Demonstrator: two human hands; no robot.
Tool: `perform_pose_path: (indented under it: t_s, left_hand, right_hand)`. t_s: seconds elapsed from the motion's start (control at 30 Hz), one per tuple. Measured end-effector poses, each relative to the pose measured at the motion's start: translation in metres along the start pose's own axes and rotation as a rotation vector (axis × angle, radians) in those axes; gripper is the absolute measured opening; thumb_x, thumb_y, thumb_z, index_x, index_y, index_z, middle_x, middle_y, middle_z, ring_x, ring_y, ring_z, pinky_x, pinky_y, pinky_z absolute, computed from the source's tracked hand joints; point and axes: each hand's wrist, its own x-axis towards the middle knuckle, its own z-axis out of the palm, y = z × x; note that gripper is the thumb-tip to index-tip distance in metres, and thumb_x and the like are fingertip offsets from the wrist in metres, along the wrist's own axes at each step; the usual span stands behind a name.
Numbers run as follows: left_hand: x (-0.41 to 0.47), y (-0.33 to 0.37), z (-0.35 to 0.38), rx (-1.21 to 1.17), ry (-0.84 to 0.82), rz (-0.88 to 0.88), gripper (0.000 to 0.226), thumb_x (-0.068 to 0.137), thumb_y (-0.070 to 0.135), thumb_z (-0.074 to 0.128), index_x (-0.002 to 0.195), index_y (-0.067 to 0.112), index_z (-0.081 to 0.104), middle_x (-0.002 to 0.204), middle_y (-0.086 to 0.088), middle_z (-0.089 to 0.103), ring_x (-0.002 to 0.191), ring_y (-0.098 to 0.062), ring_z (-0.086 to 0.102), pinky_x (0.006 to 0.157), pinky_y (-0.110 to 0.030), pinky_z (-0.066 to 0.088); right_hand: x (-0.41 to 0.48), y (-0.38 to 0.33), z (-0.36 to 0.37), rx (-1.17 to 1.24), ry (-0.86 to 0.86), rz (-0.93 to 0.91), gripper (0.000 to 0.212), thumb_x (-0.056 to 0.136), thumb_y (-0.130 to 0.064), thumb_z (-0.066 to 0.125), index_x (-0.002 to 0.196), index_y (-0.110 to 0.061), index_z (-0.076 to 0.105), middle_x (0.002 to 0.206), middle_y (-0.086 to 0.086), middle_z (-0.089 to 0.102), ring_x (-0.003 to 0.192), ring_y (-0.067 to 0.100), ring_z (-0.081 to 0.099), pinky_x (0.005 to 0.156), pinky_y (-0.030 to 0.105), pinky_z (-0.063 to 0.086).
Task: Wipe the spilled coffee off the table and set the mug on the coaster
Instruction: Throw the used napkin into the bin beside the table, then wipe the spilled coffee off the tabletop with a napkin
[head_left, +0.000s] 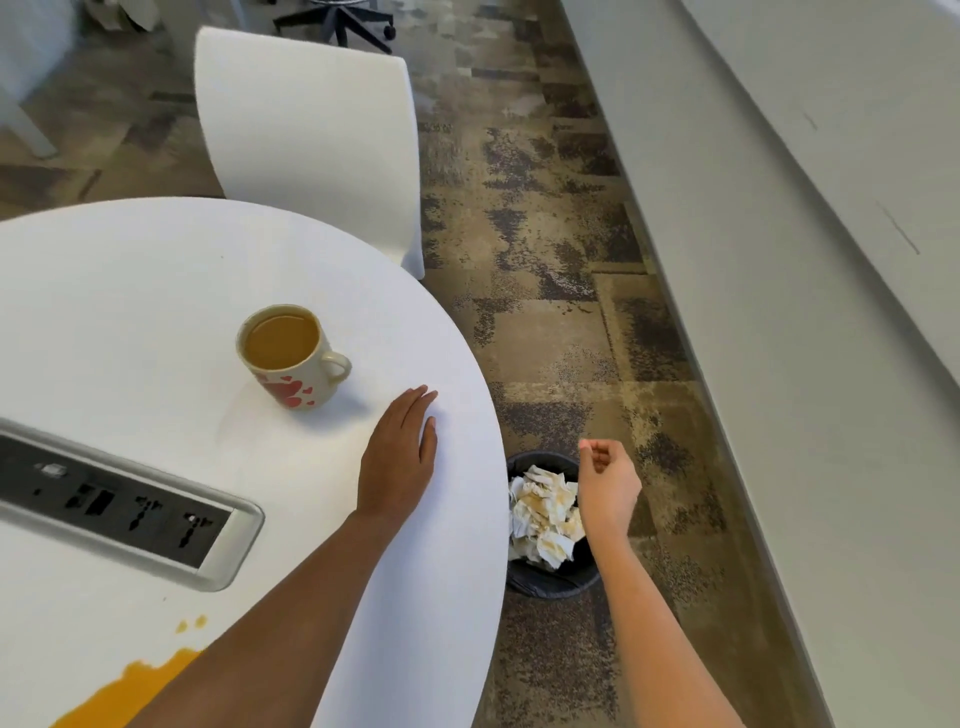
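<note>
A cream mug (293, 358) with red hearts stands upright on the round white table (130, 291), nearly full of light brown coffee. My left hand (400, 457) lies flat on the table just right of the mug, holding nothing. My right hand (608, 480) hovers off the table's edge over a black waste bin (548, 579), fingers loosely curled and empty. The bin holds several crumpled, coffee-stained paper towels (543, 514). An orange-brown coffee spill (135, 691) sits at the table's near edge, partly hidden by my left forearm. No coaster is in view.
A grey power-socket panel (119, 509) is set into the table at the left. A white chair (311, 135) stands behind the table. Patterned carpet (545, 260) runs along a pale wall (805, 260) on the right.
</note>
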Motion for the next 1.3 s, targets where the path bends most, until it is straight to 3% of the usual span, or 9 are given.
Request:
perform_pose_path:
  t_s: [0.1,0.3,0.4,0.57,0.77,0.83,0.97,1.17,1.3]
  left_hand:
    - [-0.014,-0.002,-0.023,-0.066,0.091,-0.019,0.032,0.094,0.014,0.047,0.125,0.012,0.053,0.131,-0.006,0.055,0.124,-0.019,0.049,0.102,-0.024,0.036]
    - [-0.050,-0.024,-0.088,-0.137,0.249,-0.092,0.030,0.094,0.010,0.044,0.122,0.013,0.055,0.126,-0.001,0.056,0.119,-0.007,0.043,0.098,-0.003,0.023]
    - [-0.068,-0.046,-0.130,-0.138,0.328,-0.139,0.030,0.095,0.013,0.044,0.123,0.014,0.054,0.126,0.000,0.055,0.119,-0.007,0.044,0.099,-0.011,0.030]
    - [-0.106,-0.099,-0.211,-0.126,0.421,-0.226,0.027,0.096,0.020,0.041,0.121,0.024,0.053,0.122,0.008,0.054,0.111,-0.007,0.049,0.083,-0.018,0.039]
    - [-0.153,-0.179,-0.307,-0.052,0.547,-0.435,0.029,0.096,0.015,0.041,0.122,0.015,0.053,0.127,-0.001,0.056,0.120,-0.018,0.047,0.093,-0.022,0.033]
    - [-0.170,-0.205,-0.336,-0.063,0.588,-0.519,0.030,0.095,0.014,0.043,0.123,0.013,0.053,0.128,-0.003,0.055,0.122,-0.020,0.047,0.095,-0.024,0.033]
    - [-0.195,-0.249,-0.382,-0.116,0.666,-0.669,0.032,0.093,0.011,0.046,0.125,0.009,0.051,0.130,-0.009,0.053,0.121,-0.024,0.048,0.099,-0.032,0.037]
    - [-0.214,-0.313,-0.423,-0.276,0.635,-0.891,0.036,0.090,0.008,0.049,0.126,0.004,0.049,0.125,-0.017,0.054,0.115,-0.029,0.050,0.096,-0.032,0.038]
    - [-0.219,-0.345,-0.433,-0.406,0.662,-1.069,0.037,0.090,0.011,0.050,0.126,0.005,0.050,0.126,-0.015,0.055,0.115,-0.030,0.050,0.096,-0.034,0.039]
  right_hand:
    - [-0.021,-0.040,0.005,0.043,-0.038,-0.117,0.011,0.094,-0.030,0.053,0.090,-0.020,0.057,0.084,-0.001,0.062,0.070,0.003,0.053,0.056,0.011,0.036]
    - [-0.092,-0.123,0.032,0.079,-0.175,-0.371,0.010,0.094,-0.028,0.053,0.096,-0.020,0.058,0.091,-0.004,0.059,0.075,0.002,0.052,0.060,0.012,0.037]
    - [-0.137,-0.161,0.055,0.089,-0.276,-0.459,0.014,0.093,-0.027,0.055,0.099,-0.017,0.062,0.092,-0.005,0.059,0.073,0.003,0.053,0.061,0.008,0.039]
    - [-0.224,-0.210,0.105,0.110,-0.468,-0.587,0.009,0.092,-0.022,0.055,0.094,-0.016,0.061,0.089,-0.002,0.062,0.073,0.007,0.054,0.060,0.006,0.039]
    - [-0.331,-0.248,0.184,0.063,-0.699,-0.619,0.016,0.092,-0.019,0.053,0.101,-0.012,0.064,0.100,0.005,0.066,0.088,0.017,0.060,0.073,0.022,0.042]
    - [-0.364,-0.258,0.210,0.068,-0.756,-0.635,0.017,0.092,-0.017,0.054,0.102,-0.009,0.064,0.101,0.007,0.067,0.090,0.018,0.060,0.074,0.020,0.042]
    - [-0.414,-0.275,0.258,0.034,-0.838,-0.665,0.018,0.092,-0.019,0.054,0.105,-0.010,0.063,0.102,0.005,0.066,0.078,0.009,0.056,0.060,0.010,0.038]
    - [-0.459,-0.288,0.317,-0.064,-0.916,-0.678,0.023,0.091,-0.014,0.055,0.112,-0.007,0.062,0.109,0.010,0.067,0.095,0.020,0.063,0.081,0.021,0.042]
    - [-0.472,-0.286,0.352,-0.205,-0.945,-0.667,0.034,0.091,-0.017,0.056,0.122,-0.005,0.056,0.119,0.014,0.061,0.108,0.025,0.058,0.093,0.027,0.040]
